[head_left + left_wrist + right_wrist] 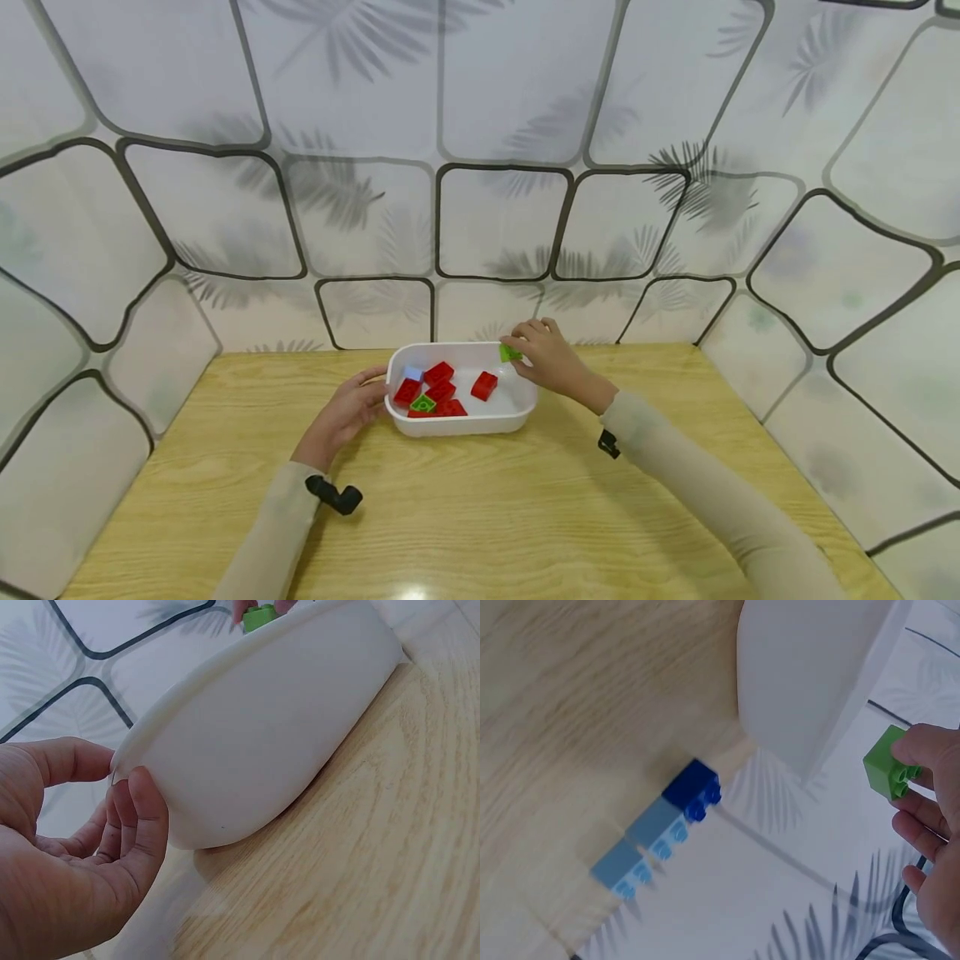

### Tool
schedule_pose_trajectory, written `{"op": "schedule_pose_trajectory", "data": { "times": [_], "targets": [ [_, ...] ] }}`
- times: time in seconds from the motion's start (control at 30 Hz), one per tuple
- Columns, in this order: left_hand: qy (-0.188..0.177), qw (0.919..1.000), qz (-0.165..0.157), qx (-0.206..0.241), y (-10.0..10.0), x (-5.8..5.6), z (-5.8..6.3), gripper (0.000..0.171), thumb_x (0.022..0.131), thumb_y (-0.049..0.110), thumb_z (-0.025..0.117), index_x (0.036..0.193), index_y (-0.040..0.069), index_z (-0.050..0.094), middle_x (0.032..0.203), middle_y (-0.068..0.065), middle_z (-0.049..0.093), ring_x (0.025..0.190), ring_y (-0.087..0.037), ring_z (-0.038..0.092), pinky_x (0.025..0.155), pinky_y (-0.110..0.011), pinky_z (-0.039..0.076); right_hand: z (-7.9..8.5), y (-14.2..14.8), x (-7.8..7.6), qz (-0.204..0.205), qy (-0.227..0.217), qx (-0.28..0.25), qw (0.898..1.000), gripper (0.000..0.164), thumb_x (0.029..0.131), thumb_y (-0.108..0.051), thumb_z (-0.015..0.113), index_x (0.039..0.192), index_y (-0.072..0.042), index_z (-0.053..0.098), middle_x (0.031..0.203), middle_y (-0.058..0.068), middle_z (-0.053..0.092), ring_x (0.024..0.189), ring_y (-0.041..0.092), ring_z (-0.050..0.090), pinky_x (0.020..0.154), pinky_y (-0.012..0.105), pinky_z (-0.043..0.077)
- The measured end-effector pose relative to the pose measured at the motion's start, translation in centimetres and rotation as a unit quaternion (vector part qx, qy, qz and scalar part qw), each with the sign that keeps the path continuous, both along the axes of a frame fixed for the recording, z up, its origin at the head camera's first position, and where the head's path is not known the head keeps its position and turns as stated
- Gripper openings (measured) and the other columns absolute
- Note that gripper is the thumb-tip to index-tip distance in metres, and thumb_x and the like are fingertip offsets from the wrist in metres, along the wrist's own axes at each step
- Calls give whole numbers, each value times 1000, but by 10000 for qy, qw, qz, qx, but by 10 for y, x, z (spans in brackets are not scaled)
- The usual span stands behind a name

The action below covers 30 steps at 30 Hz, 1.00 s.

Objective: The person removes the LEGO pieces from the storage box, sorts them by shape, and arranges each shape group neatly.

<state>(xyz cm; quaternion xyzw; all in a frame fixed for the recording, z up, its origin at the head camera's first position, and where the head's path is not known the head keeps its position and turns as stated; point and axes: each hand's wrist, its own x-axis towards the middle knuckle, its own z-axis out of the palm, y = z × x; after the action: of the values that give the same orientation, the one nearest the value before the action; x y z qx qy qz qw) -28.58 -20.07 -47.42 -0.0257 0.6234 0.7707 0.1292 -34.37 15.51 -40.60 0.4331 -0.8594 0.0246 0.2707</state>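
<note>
A white plastic tub [459,427] holds several red toy bricks [484,385], a green brick [423,404] and a light blue brick [413,373]. At its left end, my left hand [351,417] pinches the rim; the left wrist view shows thumb and fingertips of that hand [82,847] on the edge. Over the tub's back right corner, my right hand [551,360] grips a light green brick [510,352]. In the right wrist view the same brick [886,761] sits between thumb and fingers, its studs turned toward the fingers.
In the right wrist view, a dark blue brick [693,784] and two light blue bricks [657,825] stand in a row on the wooden table [480,517], beyond the tub. A patterned cloth wall [495,221] encloses the table's back and sides.
</note>
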Motion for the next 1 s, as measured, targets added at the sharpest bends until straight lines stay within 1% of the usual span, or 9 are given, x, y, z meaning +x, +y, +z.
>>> {"op": "schedule_pose_trajectory", "data": {
  "times": [0.1, 0.2, 0.37, 0.53, 0.77, 0.87, 1.0],
  "targets": [
    [4, 10000, -32, 15, 0, 0, 0, 59, 105, 11, 54, 157, -1, 28, 115, 5, 62, 96, -4, 62, 81, -20, 54, 7, 10, -2, -58, -98, 7, 9999, 34, 86, -11, 81, 119, -7, 73, 105, 10, 67, 101, 30, 59, 92, 52, 43],
    [-19, 10000, -30, 71, 1, -1, 0, 59, 104, 10, 55, 156, 0, 29, 112, 6, 63, 95, -4, 62, 81, -20, 54, 12, 22, -4, -107, -98, -31, 9999, 36, 85, -10, 82, 119, -7, 73, 106, 11, 68, 102, 31, 58, 92, 54, 42],
    [-46, 9999, -41, 136, 0, -2, 1, 58, 104, 10, 55, 155, 0, 29, 109, 7, 64, 93, -4, 63, 80, -20, 54, 16, 42, -6, -205, -105, -127, 9997, 38, 83, -9, 84, 119, -6, 72, 107, 12, 67, 102, 33, 58, 93, 57, 41],
    [-43, 9999, -74, 135, 1, -2, 0, 57, 105, 8, 53, 156, -1, 29, 110, 7, 64, 94, -5, 64, 80, -21, 55, 11, 64, -6, -340, -193, -201, 9990, 40, 82, -9, 85, 120, -6, 72, 106, 13, 68, 100, 34, 59, 93, 59, 42],
    [46, 9998, -148, 142, 1, -1, -4, 59, 105, 9, 53, 157, -1, 27, 114, 5, 63, 97, -5, 63, 82, -22, 55, 2, 92, -8, -448, 11, -241, 9987, 41, 77, -8, 88, 116, -4, 73, 101, 14, 68, 96, 35, 59, 88, 60, 42],
    [41, 9998, -142, 137, 0, 0, -4, 59, 106, 9, 52, 157, -1, 25, 112, 7, 64, 95, -4, 63, 82, -21, 55, 0, 101, -9, -550, -33, -186, 9983, 41, 77, -7, 87, 115, -4, 74, 101, 14, 68, 96, 36, 59, 88, 60, 42],
    [76, 9997, -135, 194, -2, 1, -3, 59, 106, 9, 52, 157, -2, 24, 106, 9, 65, 93, -3, 62, 81, -19, 55, -2, 110, -10, -802, -160, -92, 9966, 41, 77, -8, 88, 115, -4, 74, 102, 14, 68, 97, 35, 58, 89, 59, 42]
  ]
}}
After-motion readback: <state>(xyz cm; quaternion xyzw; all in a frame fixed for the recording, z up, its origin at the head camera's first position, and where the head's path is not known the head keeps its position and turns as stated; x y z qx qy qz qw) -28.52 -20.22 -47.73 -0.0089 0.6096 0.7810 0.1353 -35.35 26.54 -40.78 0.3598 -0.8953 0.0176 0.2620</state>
